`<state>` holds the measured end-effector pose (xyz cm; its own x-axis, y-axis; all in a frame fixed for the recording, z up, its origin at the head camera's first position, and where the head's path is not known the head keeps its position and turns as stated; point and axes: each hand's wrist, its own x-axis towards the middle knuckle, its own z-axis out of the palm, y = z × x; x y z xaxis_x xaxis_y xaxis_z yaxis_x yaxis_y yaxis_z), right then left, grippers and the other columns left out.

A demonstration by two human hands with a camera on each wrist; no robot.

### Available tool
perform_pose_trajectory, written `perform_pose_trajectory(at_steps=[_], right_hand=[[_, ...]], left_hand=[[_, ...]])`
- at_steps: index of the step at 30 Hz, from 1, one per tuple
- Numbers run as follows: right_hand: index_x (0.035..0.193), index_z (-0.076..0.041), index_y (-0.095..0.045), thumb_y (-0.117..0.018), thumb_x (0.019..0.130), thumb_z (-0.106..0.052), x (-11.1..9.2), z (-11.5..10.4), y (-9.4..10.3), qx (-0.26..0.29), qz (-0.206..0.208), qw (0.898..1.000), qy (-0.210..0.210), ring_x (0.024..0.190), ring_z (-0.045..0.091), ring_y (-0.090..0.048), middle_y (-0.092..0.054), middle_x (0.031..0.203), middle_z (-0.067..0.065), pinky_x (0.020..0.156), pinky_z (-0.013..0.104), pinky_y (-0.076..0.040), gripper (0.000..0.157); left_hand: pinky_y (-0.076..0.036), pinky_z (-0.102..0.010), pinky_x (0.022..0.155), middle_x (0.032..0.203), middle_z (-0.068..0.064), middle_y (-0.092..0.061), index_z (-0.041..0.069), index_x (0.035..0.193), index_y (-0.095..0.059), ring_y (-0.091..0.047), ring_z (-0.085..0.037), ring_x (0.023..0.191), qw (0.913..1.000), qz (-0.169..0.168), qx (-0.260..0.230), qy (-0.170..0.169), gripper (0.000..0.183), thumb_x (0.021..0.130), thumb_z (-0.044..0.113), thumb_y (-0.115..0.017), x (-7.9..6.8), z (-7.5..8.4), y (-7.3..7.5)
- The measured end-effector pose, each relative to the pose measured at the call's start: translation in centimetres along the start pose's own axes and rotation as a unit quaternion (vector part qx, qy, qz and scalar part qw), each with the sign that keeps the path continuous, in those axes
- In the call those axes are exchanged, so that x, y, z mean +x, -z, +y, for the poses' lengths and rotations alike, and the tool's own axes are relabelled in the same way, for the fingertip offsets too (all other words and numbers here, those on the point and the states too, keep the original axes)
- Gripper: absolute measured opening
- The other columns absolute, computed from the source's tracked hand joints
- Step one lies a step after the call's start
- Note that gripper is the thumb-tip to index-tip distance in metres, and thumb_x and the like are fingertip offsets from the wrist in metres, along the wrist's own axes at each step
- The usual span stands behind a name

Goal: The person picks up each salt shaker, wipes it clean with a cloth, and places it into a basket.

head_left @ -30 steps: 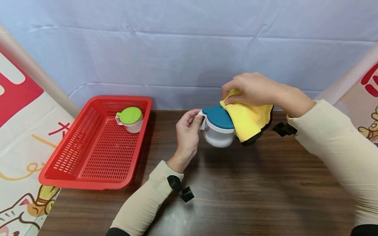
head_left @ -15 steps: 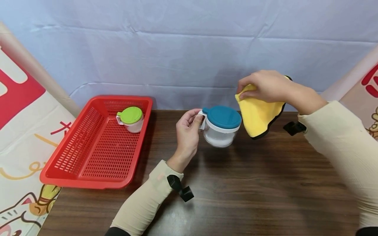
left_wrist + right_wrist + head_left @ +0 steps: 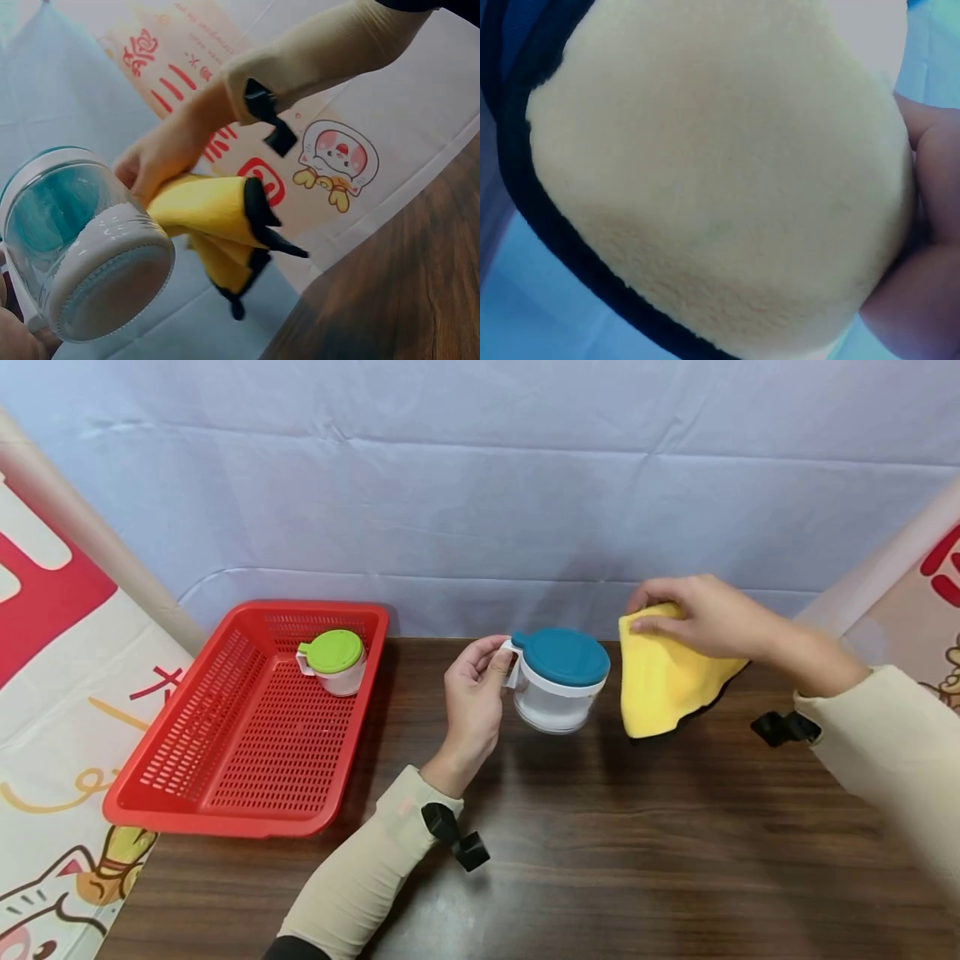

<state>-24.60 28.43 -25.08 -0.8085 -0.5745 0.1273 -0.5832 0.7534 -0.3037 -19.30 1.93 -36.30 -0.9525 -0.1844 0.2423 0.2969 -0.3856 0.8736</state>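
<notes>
My left hand (image 3: 474, 702) pinches the white handle of a clear jar (image 3: 557, 703) with a blue lid (image 3: 566, 657). The jar is held upright above the table, and white contents show through its wall in the left wrist view. To its right, my right hand (image 3: 701, 614) pinches a yellow cloth (image 3: 660, 681) with black edging, which hangs down beside the jar with a gap between them in the head view. In the right wrist view the cloth (image 3: 720, 172) fills most of the picture, with fingers (image 3: 941, 172) at its right edge.
A red plastic basket (image 3: 225, 822) stands on the left of the brown wooden table (image 3: 600, 860). Inside, at its back right, sits a similar small jar with a green lid (image 3: 334, 651). A pale cloth backdrop (image 3: 480, 510) rises behind the table.
The yellow cloth has come off the blue lid. My right hand has carried it to the right, first slightly up, then down. My left hand and the jar have stayed nearly still.
</notes>
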Motion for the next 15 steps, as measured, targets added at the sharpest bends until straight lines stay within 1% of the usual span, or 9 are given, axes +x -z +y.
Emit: perform_pose_trajectory(at_steps=[3,6,8,12,15], right_hand=[[0.109,-0.017,-0.071,-0.069,0.099,-0.018,-1.2,0.3,-1.1,0.024,-0.011,0.999,-0.020,0.100,0.020,-0.066,-0.072,0.107,-0.003,0.081,0.035,-0.049,0.011],[0.111,-0.017,-0.070,-0.068,0.100,-0.018,-2.5,0.9,-2.1,0.043,-0.022,0.998,-0.036,0.101,0.020,-0.065,-0.071,0.108,-0.003,0.081,0.034,-0.049,0.011],[0.111,-0.018,-0.070,-0.067,0.100,-0.018,-3.2,1.5,-2.7,0.050,-0.027,0.997,-0.044,0.098,0.017,-0.064,-0.070,0.107,-0.004,0.079,0.032,-0.048,0.011],[0.110,-0.018,-0.068,-0.065,0.102,-0.018,-4.5,2.8,-4.1,0.061,-0.040,0.996,-0.042,0.086,0.013,-0.059,-0.069,0.105,-0.004,0.071,0.028,-0.046,0.009],[0.110,-0.017,-0.067,-0.064,0.103,-0.020,-5.6,3.8,-5.1,0.059,-0.049,0.996,-0.046,0.080,0.013,-0.058,-0.069,0.105,-0.002,0.068,0.030,-0.045,0.009]], left_hand=[[-0.056,-0.021,0.080,0.097,-0.008,-0.071,-0.015,0.114,-0.064,-0.066,-0.009,0.090,1.0000,0.002,0.000,0.000,0.019,0.098,-0.006,-0.061,0.0,0.0,0.1],[-0.056,-0.021,0.080,0.097,-0.008,-0.071,-0.015,0.114,-0.064,-0.066,-0.009,0.089,1.0000,0.005,0.000,-0.001,0.019,0.098,-0.006,-0.061,0.0,0.0,0.2],[-0.056,-0.021,0.079,0.097,-0.008,-0.071,-0.015,0.114,-0.064,-0.066,-0.010,0.089,1.0000,0.006,-0.001,0.000,0.019,0.098,-0.006,-0.061,0.0,-0.1,0.3],[-0.056,-0.021,0.077,0.097,-0.007,-0.071,-0.015,0.115,-0.064,-0.066,-0.010,0.088,1.0000,0.007,-0.001,0.002,0.019,0.098,-0.006,-0.061,-0.1,-0.1,0.4],[-0.056,-0.021,0.079,0.097,-0.007,-0.071,-0.015,0.115,-0.064,-0.066,-0.010,0.089,1.0000,0.005,-0.002,0.001,0.019,0.098,-0.006,-0.061,-0.1,-0.1,0.5]])
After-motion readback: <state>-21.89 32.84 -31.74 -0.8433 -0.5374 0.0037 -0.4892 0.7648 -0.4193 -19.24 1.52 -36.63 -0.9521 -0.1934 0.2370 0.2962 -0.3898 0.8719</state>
